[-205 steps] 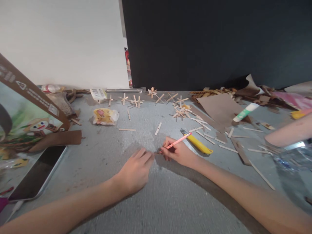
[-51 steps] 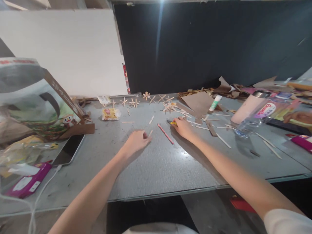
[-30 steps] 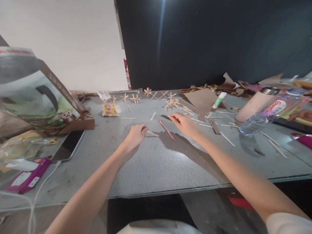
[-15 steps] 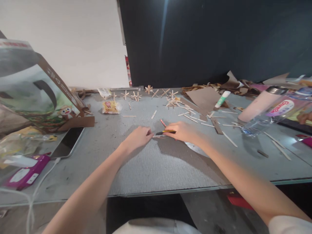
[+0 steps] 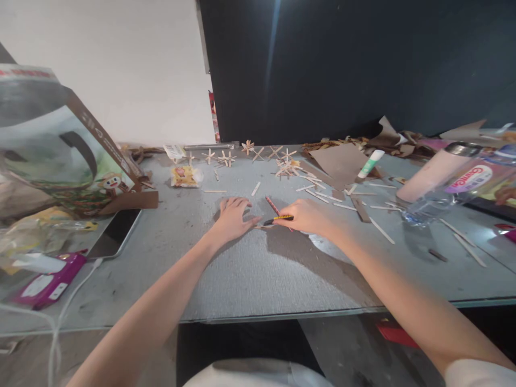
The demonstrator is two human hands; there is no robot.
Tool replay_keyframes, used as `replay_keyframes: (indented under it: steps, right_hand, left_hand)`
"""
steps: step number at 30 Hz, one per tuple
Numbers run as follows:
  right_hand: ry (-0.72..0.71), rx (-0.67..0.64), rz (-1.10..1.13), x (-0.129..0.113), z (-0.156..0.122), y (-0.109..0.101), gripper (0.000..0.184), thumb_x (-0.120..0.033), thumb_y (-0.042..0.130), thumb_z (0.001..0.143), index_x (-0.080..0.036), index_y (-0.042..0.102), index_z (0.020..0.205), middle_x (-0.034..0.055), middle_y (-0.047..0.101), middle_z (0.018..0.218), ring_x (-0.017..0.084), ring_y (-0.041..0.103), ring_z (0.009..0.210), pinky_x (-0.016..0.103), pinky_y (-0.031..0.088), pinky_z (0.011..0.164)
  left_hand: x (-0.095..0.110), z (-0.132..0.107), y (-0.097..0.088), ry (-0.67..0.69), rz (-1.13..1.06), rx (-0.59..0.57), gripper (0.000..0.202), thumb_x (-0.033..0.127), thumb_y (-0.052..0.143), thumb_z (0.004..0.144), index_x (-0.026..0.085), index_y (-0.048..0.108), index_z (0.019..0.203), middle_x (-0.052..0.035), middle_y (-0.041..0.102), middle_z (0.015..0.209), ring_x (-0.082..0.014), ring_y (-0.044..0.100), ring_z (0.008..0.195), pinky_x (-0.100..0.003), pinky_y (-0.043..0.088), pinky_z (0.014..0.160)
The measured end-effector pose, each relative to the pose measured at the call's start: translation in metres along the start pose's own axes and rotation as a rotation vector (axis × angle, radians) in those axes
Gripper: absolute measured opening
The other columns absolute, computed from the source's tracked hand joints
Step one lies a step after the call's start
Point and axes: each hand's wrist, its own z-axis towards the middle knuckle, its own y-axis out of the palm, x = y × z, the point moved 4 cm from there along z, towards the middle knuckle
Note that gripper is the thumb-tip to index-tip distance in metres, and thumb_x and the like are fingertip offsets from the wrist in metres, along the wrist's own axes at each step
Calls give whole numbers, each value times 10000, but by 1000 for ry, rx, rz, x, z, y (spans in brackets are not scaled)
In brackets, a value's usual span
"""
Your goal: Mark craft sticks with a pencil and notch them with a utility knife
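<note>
In the head view my right hand (image 5: 304,216) grips a yellow-and-black utility knife (image 5: 284,217), its dark tip pointing left, close to the tabletop. Just below that tip lies a thin wooden stick (image 5: 260,227), partly hidden. My left hand (image 5: 233,217) rests on the table to the left, fingers spread and thumb stretched toward the stick's left end; whether the thumb touches it I cannot tell. A red-patterned pencil-like rod (image 5: 271,203) runs beneath my right fingers.
Stick stars (image 5: 287,167) and loose sticks (image 5: 318,197) lie farther back. Cardboard (image 5: 338,161), a glue stick (image 5: 370,164), a pink flask (image 5: 437,172) and a plastic bottle (image 5: 455,185) occupy the right. A phone (image 5: 115,234), tissue pack (image 5: 50,282) and box (image 5: 80,156) are left.
My left hand has opened, its fingers lifting away from the stick and spreading forward. The right hand keeps the utility knife in nearly the same place.
</note>
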Motion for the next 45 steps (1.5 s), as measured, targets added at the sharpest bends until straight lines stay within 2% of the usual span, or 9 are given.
replay_keyframes:
  steps: [2, 8, 17, 25, 45]
  right_hand:
    - [-9, 5, 5, 2, 1, 3, 418, -494, 561, 1005, -247, 744, 721, 7, 664, 562, 152, 554, 518, 293, 317, 565]
    - [-23, 23, -51, 9, 4, 12, 397, -539, 555, 998, -262, 788, 836, 13, 664, 582, 161, 556, 529, 294, 289, 551]
    - [-53, 46, -15, 12, 6, 18, 385, -539, 567, 991, -270, 799, 842, 30, 706, 667, 179, 620, 629, 291, 344, 611]
    - [-78, 27, 3, 11, 5, 18, 413, -544, 557, 997, -248, 814, 868, 36, 713, 672, 162, 611, 629, 277, 318, 604]
    - [-49, -10, -53, 9, 5, 16, 382, -501, 542, 1006, -250, 812, 907, 50, 737, 728, 171, 616, 633, 294, 324, 622]
  left_hand:
    - [-3, 1, 3, -18, -5, -23, 427, 463, 692, 904, 176, 643, 1216, -147, 626, 1369, -322, 472, 1362, -488, 232, 1191]
    - [-11, 6, 6, -107, -34, -52, 508, 437, 773, 828, 169, 651, 1243, -156, 627, 1401, -342, 482, 1370, -460, 337, 1138]
    - [-8, 6, 4, -118, -34, -54, 502, 435, 783, 822, 178, 655, 1234, -155, 628, 1415, -362, 471, 1388, -489, 332, 1145]
    - [-9, 6, 4, -125, -37, -60, 496, 475, 781, 814, 207, 655, 1212, -131, 639, 1401, -355, 475, 1390, -485, 335, 1148]
    - [-13, 6, 7, -117, -45, -30, 478, 434, 796, 807, 205, 664, 1206, -129, 654, 1379, -347, 498, 1371, -491, 333, 1157]
